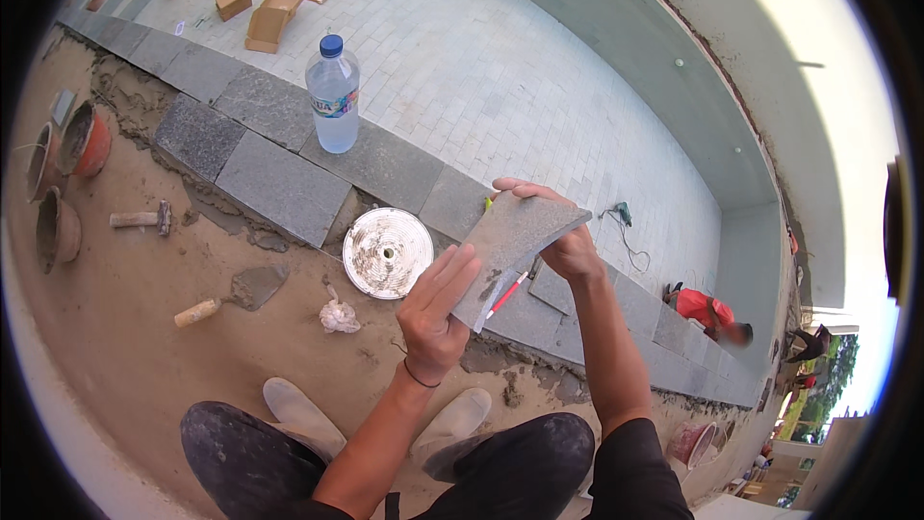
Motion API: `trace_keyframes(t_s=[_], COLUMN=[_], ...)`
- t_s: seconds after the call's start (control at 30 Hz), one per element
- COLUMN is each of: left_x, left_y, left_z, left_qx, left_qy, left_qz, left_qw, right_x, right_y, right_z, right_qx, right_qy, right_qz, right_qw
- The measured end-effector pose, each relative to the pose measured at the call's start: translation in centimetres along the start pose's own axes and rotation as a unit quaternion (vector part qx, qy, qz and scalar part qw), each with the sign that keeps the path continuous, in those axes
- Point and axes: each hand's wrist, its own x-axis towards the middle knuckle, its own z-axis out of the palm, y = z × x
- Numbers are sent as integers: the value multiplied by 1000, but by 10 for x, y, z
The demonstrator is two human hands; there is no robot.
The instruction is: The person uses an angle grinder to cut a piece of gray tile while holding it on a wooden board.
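Observation:
Between both hands I hold up a grey stone tile (508, 239), tilted, with a curved cut along one edge. My left hand (438, 313) presses its near left side, fingers stretched along the edge. On the far right side my right hand (574, 252) grips it, fingers over the top edge; the tile hides part of this hand. Below the tile, a red and white pen-like stick (507, 296) shows beside the paving. Left of my left hand lies a round whitish disc (388, 253) with spiral rings and a small centre hole. A crumpled whitish bag (338, 314) lies nearby.
A water bottle (333, 101) stands on the grey stone edging (281, 188). Left on the sandy ground are a trowel (236, 297), a hammer (144, 219) and several buckets (87, 143). Cardboard boxes (274, 17) and a corded tool (622, 214) lie on the pale tiled floor. Another person (707, 311) bends at right.

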Motion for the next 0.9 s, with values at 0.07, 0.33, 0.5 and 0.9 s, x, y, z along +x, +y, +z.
trace_keyframes(t_s=[0.07, 0.33, 0.5, 0.9], left_x=[30, 132, 185, 60], left_y=[49, 317, 461, 656], left_z=[-20, -91, -189, -127], left_qx=[75, 74, -35, -266], left_qy=[-4, -171, -376, -630], left_qz=[56, 148, -57, -386], left_qw=[996, 971, 924, 619], right_x=[8, -88, -183, -493], right_y=[-55, -322, -408, -455], right_z=[33, 138, 230, 427], right_qx=[-79, 64, -31, 355], right_qy=[20, 191, 201, 351], right_qz=[-12, 29, 83, -85], right_qw=[997, 979, 976, 862])
